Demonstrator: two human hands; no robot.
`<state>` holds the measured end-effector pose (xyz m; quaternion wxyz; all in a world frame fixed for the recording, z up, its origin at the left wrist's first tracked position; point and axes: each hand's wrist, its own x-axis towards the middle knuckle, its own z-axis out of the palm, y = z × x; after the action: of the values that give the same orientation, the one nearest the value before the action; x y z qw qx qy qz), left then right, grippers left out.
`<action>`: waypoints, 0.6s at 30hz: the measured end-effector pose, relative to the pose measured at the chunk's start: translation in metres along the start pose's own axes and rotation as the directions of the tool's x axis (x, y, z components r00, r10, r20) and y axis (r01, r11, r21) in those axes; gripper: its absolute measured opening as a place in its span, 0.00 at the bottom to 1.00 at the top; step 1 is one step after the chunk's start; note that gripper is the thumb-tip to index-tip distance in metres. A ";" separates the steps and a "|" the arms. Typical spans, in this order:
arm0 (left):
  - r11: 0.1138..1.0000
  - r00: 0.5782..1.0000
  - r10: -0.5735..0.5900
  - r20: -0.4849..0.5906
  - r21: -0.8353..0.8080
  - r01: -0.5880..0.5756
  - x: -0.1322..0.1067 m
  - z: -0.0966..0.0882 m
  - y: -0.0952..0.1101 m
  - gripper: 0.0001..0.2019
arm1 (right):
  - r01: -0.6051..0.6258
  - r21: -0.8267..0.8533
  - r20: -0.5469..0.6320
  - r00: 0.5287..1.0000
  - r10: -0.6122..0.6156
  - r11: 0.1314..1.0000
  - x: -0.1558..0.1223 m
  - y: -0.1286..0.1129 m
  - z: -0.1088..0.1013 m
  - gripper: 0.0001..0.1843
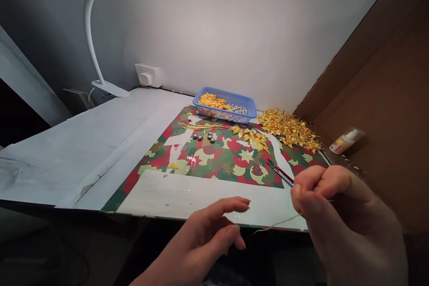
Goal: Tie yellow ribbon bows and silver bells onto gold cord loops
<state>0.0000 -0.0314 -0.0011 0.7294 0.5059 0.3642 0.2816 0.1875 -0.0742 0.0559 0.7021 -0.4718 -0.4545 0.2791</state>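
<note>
At the table's front edge, my left hand (208,237) is held with thumb and fingers apart and nothing between them. To its right, my right hand (345,219) pinches a thin pale cord (281,222), whose loose end trails down to the left toward my left hand. The pinched part of the cord is mostly hidden by the fingers. Just behind my right hand lies a slim tool with dark tips and red on it (279,172); its rear end is hidden. Small yellow ribbon bows (256,140) and several silver bells (200,138) lie farther back.
A blue basket (224,116) holds yellow pieces and silver bells. Beside it is a heap of yellow bows with cords (288,129). Yellow cords (204,126) lie in front. A small bottle (346,141) stands by the cardboard wall (378,80). A lamp (89,27) arches at left.
</note>
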 end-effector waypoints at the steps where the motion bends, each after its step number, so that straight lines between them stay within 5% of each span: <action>1: 0.998 0.998 -0.054 0.016 0.044 0.053 0.005 0.002 -0.004 0.16 | -0.006 0.009 -0.008 1.000 0.007 1.000 0.002 -0.005 0.003 0.13; 4: 0.986 0.984 -0.158 0.079 0.061 0.153 0.013 0.004 -0.020 0.22 | -0.024 0.047 -0.027 0.999 0.025 0.999 0.014 -0.019 0.010 0.13; 11: 0.892 0.949 -0.269 0.164 -0.329 0.309 0.020 0.007 -0.034 0.18 | 0.052 0.058 0.074 0.996 -0.056 0.997 0.049 -0.041 0.009 0.14; 18: 0.882 0.950 -0.285 0.129 -0.353 0.313 0.023 0.008 -0.030 0.16 | 0.066 0.079 0.089 0.993 -0.073 0.995 0.052 -0.042 0.011 0.13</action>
<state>0.0209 -0.0280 -0.0333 0.8590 0.3072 0.3514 0.2104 0.1986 -0.0438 0.1154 0.7074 -0.4153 -0.4914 0.2927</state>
